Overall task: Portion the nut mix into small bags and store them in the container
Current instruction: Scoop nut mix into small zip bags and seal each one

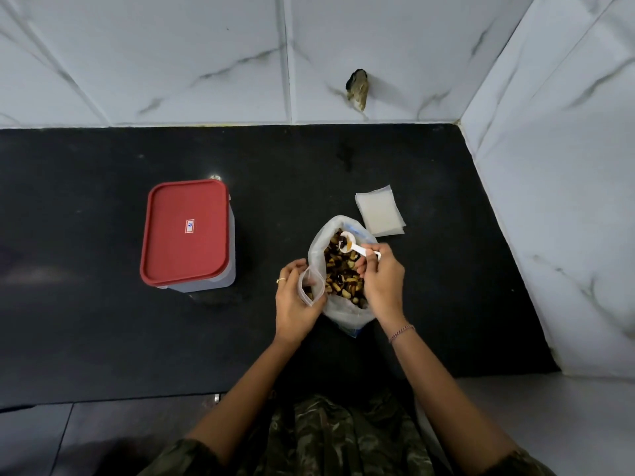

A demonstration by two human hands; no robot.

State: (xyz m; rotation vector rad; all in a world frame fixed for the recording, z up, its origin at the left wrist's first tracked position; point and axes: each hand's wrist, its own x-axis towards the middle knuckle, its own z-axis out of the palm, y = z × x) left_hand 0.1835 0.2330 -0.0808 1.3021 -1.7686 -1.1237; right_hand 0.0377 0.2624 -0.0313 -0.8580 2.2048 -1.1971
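A large clear bag of nut mix point(343, 273) stands open on the black counter point(103, 338) in front of me. My right hand point(381, 283) pinches the handle of a white plastic spoon point(354, 247), whose bowl carries a few pieces of mix above the big bag. My left hand point(295, 300) grips a small clear bag point(311, 286) with its mouth held open, just left of the big bag; a few pieces lie inside it. A grey container with a red lid point(187, 231) stands shut to the left. A stack of flat small bags point(379, 211) lies behind the big bag on the right.
Marbled white tiled walls close off the counter at the back and on the right point(549, 201). A broken hole point(357, 89) shows in the back wall. The counter's front edge runs just before my body.
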